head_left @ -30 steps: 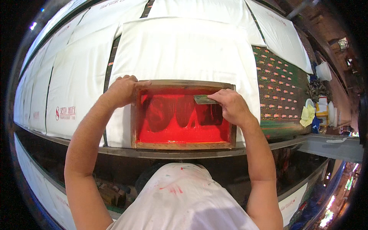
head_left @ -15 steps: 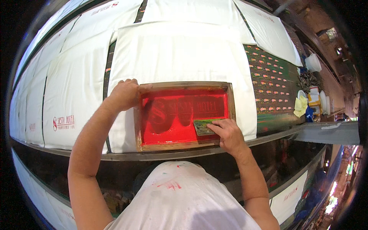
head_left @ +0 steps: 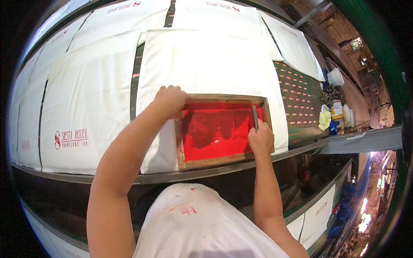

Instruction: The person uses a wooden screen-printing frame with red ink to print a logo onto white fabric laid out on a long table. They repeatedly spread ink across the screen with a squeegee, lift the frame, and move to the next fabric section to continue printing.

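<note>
A wooden screen frame (head_left: pixel 219 161) holding a pool of red ink (head_left: pixel 219 146) lies on a white cloth (head_left: pixel 206 60); a dark printed shape shows through the ink. My left hand (head_left: pixel 171 101) is closed on the frame's upper-left corner. Inside the frame's right side, my right hand (head_left: pixel 261 135) grips a narrow squeegee (head_left: pixel 255 114), now seen edge-on, its long side running front to back.
More white cloths with red logos (head_left: pixel 99 107) lie across the table. A green board with rows of pink marks (head_left: pixel 297 99), a white bucket (head_left: pixel 335 77), and yellow and blue rags (head_left: pixel 325 120) are at the right. A metal rail (head_left: pixel 352 139) runs along the front edge.
The squeegee has gone from flat on the right, down to the front, to an edge-on position at the right side. The view has shifted, so the frame and my left hand appear farther right.
</note>
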Demonstrator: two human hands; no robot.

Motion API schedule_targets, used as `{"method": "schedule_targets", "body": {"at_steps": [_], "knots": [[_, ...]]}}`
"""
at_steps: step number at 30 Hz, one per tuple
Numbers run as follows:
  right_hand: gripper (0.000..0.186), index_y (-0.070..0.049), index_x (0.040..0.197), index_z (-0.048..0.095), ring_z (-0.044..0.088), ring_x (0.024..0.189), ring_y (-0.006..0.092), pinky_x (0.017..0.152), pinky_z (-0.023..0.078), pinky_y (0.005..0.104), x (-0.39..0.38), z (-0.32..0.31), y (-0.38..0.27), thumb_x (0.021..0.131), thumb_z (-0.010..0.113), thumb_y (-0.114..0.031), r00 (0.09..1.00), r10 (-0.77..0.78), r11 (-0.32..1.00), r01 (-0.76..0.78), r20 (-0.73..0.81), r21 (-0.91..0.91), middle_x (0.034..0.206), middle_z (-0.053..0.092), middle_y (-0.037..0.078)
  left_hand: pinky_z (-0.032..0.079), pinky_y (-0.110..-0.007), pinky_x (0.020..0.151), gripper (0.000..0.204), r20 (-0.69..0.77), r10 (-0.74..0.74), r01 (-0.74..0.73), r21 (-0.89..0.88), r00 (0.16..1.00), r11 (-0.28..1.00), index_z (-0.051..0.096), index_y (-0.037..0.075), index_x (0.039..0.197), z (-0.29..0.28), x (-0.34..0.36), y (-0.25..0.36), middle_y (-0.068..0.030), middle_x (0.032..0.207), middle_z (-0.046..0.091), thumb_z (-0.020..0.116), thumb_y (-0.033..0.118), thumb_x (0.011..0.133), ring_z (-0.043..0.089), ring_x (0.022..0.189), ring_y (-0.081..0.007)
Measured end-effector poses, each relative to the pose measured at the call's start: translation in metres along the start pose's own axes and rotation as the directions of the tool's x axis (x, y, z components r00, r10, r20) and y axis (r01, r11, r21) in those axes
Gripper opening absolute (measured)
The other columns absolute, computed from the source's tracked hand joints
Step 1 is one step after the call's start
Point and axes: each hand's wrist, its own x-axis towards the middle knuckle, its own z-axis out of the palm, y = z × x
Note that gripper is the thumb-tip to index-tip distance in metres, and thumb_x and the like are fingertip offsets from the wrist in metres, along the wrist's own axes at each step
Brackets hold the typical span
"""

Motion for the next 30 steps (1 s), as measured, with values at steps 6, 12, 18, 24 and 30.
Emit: {"method": "schedule_targets", "body": {"at_steps": [6, 12, 18, 24, 30], "knots": [[0.047, -0.006, 0.141, 0.075, 0.077, 0.104, 0.0445, 0.092, 0.062, 0.0606, -0.022, 0.021, -0.063, 0.096, 0.065, -0.018, 0.996, -0.092, 0.996, 0.092, 0.019, -0.011, 0.113, 0.076, 0.021, 0.059, -0.053, 0.108, 0.082, -0.042, 0.055, -0.057, -0.066, 0.998, 0.996, 0.073, 0.037, 0.154, -0.003, -0.007, -0.007, -0.0106, 0.13, 0.078, 0.101, 0.024, 0.078, 0.074, 0.129, -0.0332], [0.046, -0.008, 0.137, 0.076, 0.076, 0.102, 0.0435, 0.089, 0.061, 0.0587, -0.043, 0.034, -0.13, 0.092, 0.067, -0.011, 0.956, -0.293, 0.956, 0.293, 0.005, 0.028, 0.109, 0.075, 0.02, 0.058, -0.053, 0.109, 0.082, -0.06, 0.09, -0.094, -0.082, 0.994, 0.992, 0.073, 0.034, 0.154, 0.004, -0.002, -0.016, -0.0105, 0.132, 0.078, 0.103, 0.028, 0.078, 0.073, 0.131, -0.0334], [0.046, -0.005, 0.133, 0.075, 0.077, 0.101, 0.0402, 0.088, 0.064, 0.0522, -0.058, 0.033, -0.141, 0.088, 0.071, 0.0, 0.826, -0.563, 0.818, 0.561, -0.017, 0.125, 0.113, 0.079, 0.018, 0.057, -0.053, 0.111, 0.077, -0.048, 0.085, -0.088, -0.074, 0.995, 0.993, 0.074, 0.031, 0.153, 0.0, -0.006, -0.015, -0.0098, 0.134, 0.078, 0.102, 0.027, 0.081, 0.072, 0.133, -0.0337], [0.051, -0.006, 0.133, 0.075, 0.08, 0.108, 0.0366, 0.092, 0.063, 0.0496, -0.07, 0.01, -0.102, 0.083, 0.073, 0.006, 0.658, -0.752, 0.652, 0.736, 0.038, 0.181, 0.124, 0.082, 0.016, 0.057, -0.054, 0.11, 0.07, -0.067, 0.07, -0.079, -0.134, 0.995, 0.988, 0.078, 0.028, 0.145, 0.005, -0.004, -0.015, -0.0097, 0.136, 0.078, 0.102, 0.023, 0.08, 0.072, 0.133, -0.0342], [0.045, -0.008, 0.126, 0.081, 0.078, 0.116, 0.0367, 0.098, 0.062, 0.0503, -0.041, -0.019, -0.081, 0.083, 0.075, 0.006, 0.541, -0.814, 0.581, 0.744, 0.213, 0.329, 0.126, 0.082, 0.016, 0.056, -0.052, 0.11, 0.07, -0.039, 0.032, -0.036, -0.096, 0.999, 0.995, 0.079, 0.027, 0.143, 0.005, 0.0, -0.008, -0.0096, 0.135, 0.079, 0.104, 0.021, 0.077, 0.072, 0.134, -0.0336]]}}
